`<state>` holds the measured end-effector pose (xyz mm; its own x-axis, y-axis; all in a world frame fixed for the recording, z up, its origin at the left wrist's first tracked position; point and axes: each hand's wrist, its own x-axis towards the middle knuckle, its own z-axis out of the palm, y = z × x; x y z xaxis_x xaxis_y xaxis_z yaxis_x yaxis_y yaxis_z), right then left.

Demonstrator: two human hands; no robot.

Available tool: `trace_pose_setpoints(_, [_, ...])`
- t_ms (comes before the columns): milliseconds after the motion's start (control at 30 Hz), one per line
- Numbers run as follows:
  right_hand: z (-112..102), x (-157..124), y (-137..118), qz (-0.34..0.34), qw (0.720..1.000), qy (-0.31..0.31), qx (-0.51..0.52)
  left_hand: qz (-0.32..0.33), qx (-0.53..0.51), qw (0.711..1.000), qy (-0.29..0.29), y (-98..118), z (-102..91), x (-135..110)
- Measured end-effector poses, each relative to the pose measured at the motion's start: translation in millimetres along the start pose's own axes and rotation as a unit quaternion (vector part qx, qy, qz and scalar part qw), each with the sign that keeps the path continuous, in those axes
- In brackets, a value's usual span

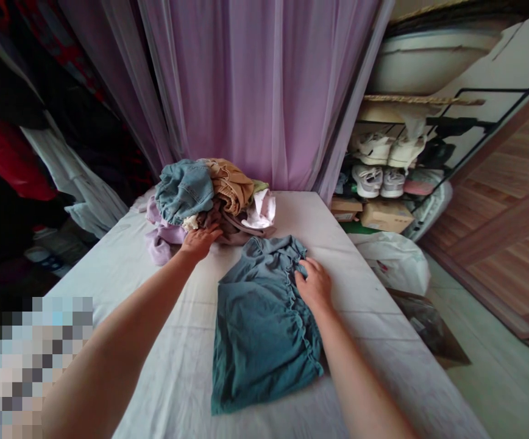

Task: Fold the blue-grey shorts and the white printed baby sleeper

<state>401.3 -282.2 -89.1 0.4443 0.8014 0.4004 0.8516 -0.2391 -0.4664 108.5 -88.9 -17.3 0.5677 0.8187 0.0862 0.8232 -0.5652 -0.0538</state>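
A teal garment with a ruffled seam (259,329) lies spread on the white-covered surface in front of me. My right hand (314,285) rests on its upper right side, fingers apart at the ruffles. Beyond it sits a heaped pile of clothes, where my left hand (200,241) reaches to the front edge. Its fingers stretch over a dark brown garment (214,218) and look loose. Also in the heap are a blue denim piece (184,190), a tan garment (231,183), lilac cloth (161,242) and a white patterned piece (262,209).
A purple curtain (246,91) hangs behind the pile. To the right stands a rack with shoes (369,180), cardboard boxes (386,214) and a large white basin (429,61). Below it, a white plastic bag (395,259) lies beside the surface. Dark hanging clothes (3,91) fill the left.
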Motion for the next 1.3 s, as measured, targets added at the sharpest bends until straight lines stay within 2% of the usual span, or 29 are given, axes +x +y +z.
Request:
trace_pose_setpoints(267, [1, -1, 2, -0.008, 1.0, 0.006, 0.019, -0.028, 0.009, 1.0, 0.001, -50, 2.8, 9])
trace_pose_setpoints(400, [1, -1, 2, -0.01, 1.0, 0.013, 0.025, -0.046, 0.041, 0.998, 0.003, -60, 2.2, 14])
trace_pose_setpoints(467, [1, -1, 2, -0.008, 0.999, 0.015, 0.027, -0.062, 0.044, 0.997, 0.008, -52, -1.0, 13])
trace_pose_setpoints(533, [1, -1, 2, -0.001, 0.999, 0.017, 0.027, -0.082, 0.033, 0.996, 0.015, -35, -5.0, 5])
trace_pose_setpoints(633, [1, -1, 2, 0.002, 0.999, 0.013, 0.034, -0.091, -0.013, 0.994, 0.059, 2, -7.6, -16])
trace_pose_setpoints(700, [2, 0, 3, 0.0, 0.999, 0.01, 0.037, -0.069, -0.055, 0.993, 0.081, 28, -5.7, -31])
trace_pose_setpoints(800, [3, 0, 2, 0.0, 1.0, 0.01, 0.03, -0.067, -0.124, 0.989, 0.048, 63, -1.1, -37])
trace_pose_setpoints(867, [3, 0, 1, -0.002, 1.0, 0.015, 0.025, -0.096, -0.151, 0.984, 0.01, 81, 0.9, -32])
trace_pose_setpoints(967, [1, -1, -1, -0.012, 1.0, 0.016, 0.021, -0.122, -0.177, 0.977, -0.01, 101, 1.7, -21])
trace_pose_setpoints(1067, [-1, 0, -3, -0.01, 1.0, 0.005, 0.013, -0.117, -0.2, 0.973, -0.005, 109, -0.1, -20])
trace_pose_setpoints(1133, [-2, 1, -3, -0.007, 1.0, -0.002, 0.014, -0.13, -0.213, 0.968, 0.017, 105, -3.9, -24])
trace_pose_setpoints(1233, [-3, 3, -3, -0.004, 1.0, -0.006, 0.024, -0.186, -0.246, 0.947, 0.092, 85, -14.4, -26])
trace_pose_setpoints(1300, [-3, 3, -5, 0.002, 0.999, -0.008, 0.032, -0.218, -0.268, 0.931, 0.12, 66, -21.6, -24])
